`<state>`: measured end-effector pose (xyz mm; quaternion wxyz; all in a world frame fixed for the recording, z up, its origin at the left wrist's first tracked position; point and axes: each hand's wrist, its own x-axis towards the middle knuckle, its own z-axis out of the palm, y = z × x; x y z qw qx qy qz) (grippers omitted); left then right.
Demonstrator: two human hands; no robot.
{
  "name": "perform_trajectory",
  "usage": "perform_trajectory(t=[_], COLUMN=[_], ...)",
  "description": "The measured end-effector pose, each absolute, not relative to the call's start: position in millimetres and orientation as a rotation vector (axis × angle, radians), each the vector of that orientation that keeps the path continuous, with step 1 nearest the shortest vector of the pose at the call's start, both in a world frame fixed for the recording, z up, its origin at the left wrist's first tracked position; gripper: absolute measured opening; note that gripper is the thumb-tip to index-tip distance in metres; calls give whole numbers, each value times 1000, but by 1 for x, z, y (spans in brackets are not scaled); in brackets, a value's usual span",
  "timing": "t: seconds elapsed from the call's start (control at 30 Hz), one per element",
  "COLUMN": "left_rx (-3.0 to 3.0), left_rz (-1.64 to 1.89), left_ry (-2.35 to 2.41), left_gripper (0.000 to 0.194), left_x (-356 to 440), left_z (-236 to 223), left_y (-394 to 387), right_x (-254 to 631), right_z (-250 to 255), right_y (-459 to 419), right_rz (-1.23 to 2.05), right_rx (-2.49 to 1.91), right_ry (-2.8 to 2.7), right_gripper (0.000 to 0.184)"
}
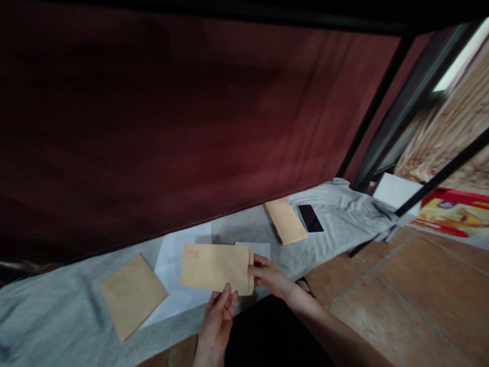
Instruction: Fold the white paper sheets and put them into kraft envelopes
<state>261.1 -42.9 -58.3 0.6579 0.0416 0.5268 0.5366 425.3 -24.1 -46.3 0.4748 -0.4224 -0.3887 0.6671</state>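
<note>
I hold a tan envelope (214, 266) with a red mark near its top left corner just above the grey cloth. My left hand (216, 322) pinches its lower edge from below, fingers pressed together. My right hand (269, 275) grips the right end, where the flap is. A small folded white paper (260, 248) lies just behind that end. Under the envelope a large white sheet (179, 255) lies flat on the cloth.
A second tan envelope (132, 294) lies at the left, a third (286, 220) at the right beside a dark phone (310, 218). All rest on a grey cloth (340, 214) along a dark red wall. Tiled floor, white papers and a colourful box (454, 211) are at the right.
</note>
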Motion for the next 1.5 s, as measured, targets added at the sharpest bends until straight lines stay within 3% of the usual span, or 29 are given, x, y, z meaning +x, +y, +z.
perform_trajectory(t=[0.13, 0.2, 0.3, 0.43, 0.53, 0.73, 0.9, 1.1, 1.2, 1.4, 1.5], left_rx=[359, 727, 1540, 2551, 2872, 2980, 2906, 2796, 2801, 2884, 2897], left_rz=[997, 834, 923, 930, 739, 685, 641, 606, 621, 605, 615], left_ry=[1260, 1357, 1513, 1368, 1233, 1220, 1275, 1367, 1349, 1246, 1238], left_gripper=[16, 33, 51, 93, 109, 95, 97, 101, 99, 94, 95], left_x=[264, 259, 250, 245, 245, 247, 249, 254, 259, 262, 255], left_z=[-66, -71, -73, -56, -40, -39, -53, -67, -71, -76, -76], left_y=[-62, -70, -70, -49, -34, -34, -33, -24, -26, -37, -39], right_x=[432, 440, 454, 464, 468, 474, 476, 487, 491, 484, 480], right_z=[-52, -55, -54, -42, -33, -43, -60, -45, -36, -50, -54], right_y=[-23, -24, -31, -48, -58, -57, -47, -50, -59, -67, -67], right_rz=[1522, 1332, 1171, 1400, 1490, 1247, 1098, 726, 910, 1312, 1414], right_rx=[-1003, -1115, -1207, -1041, -967, -1184, -1400, -1441, -1394, -1175, -1108], right_ry=[-1117, -1234, -1318, -1290, -1292, -1365, -1288, -1352, -1414, -1507, -1412], right_gripper=[34, 23, 14, 17, 20, 14, 10, 21, 26, 12, 23])
